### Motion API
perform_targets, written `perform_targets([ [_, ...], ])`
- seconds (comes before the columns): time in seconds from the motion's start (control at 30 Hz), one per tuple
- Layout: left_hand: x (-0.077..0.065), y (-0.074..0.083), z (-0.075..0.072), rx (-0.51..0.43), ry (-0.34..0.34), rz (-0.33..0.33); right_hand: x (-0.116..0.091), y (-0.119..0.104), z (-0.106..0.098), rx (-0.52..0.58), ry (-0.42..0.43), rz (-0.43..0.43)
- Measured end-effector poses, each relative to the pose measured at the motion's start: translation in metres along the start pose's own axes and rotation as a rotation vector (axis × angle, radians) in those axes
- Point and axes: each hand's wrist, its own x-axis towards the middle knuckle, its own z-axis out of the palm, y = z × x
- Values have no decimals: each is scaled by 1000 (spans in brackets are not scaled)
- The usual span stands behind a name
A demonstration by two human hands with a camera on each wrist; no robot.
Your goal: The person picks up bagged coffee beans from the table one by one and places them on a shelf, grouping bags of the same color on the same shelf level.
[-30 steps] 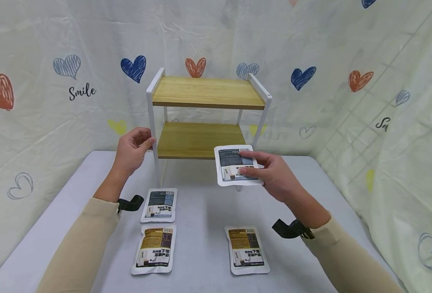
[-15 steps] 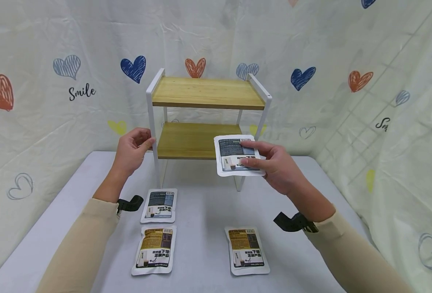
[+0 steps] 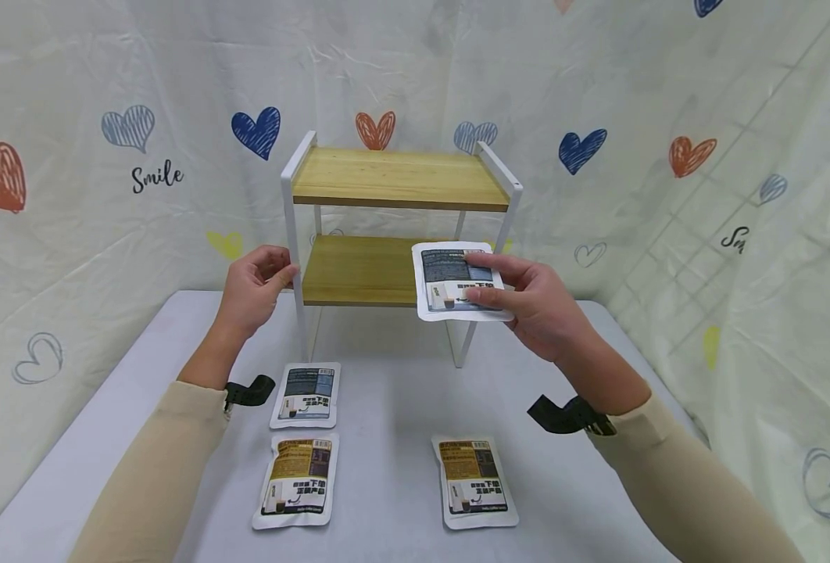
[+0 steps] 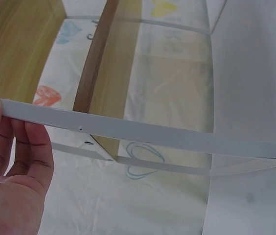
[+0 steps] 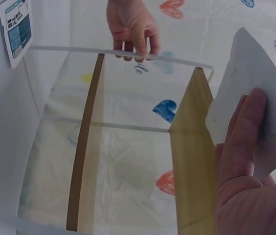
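My right hand (image 3: 543, 309) holds a flat white pouch (image 3: 439, 283) with a blue-grey label, thumb on the labelled face. In the head view the pouch overlaps the right part of the lower shelf board (image 3: 359, 270). From the right wrist, its plain white back (image 5: 253, 68) shows beside the fingers (image 5: 243, 137). My left hand (image 3: 255, 288) pinches the white front-left post of a two-tier wooden rack (image 3: 397, 176). The left wrist view shows that post (image 4: 148, 132) between thumb and fingers, level with the space between the boards.
On the white table (image 3: 380, 500) lie a blue-label pouch (image 3: 307, 395), a gold-label pouch (image 3: 298, 478) in front of it, and another gold-label pouch (image 3: 474, 481) to the right. A curtain printed with hearts (image 3: 197, 70) hangs behind the rack.
My right hand has raised the pouch steadily, from below the lower board's front edge to across that board in the head view. My left hand stays on the post.
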Motion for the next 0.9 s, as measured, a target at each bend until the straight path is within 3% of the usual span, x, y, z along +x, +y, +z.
perform_targets([
  [0.9,1,0,-1,-26,-1,7,13,-23,4,23,21,-88],
])
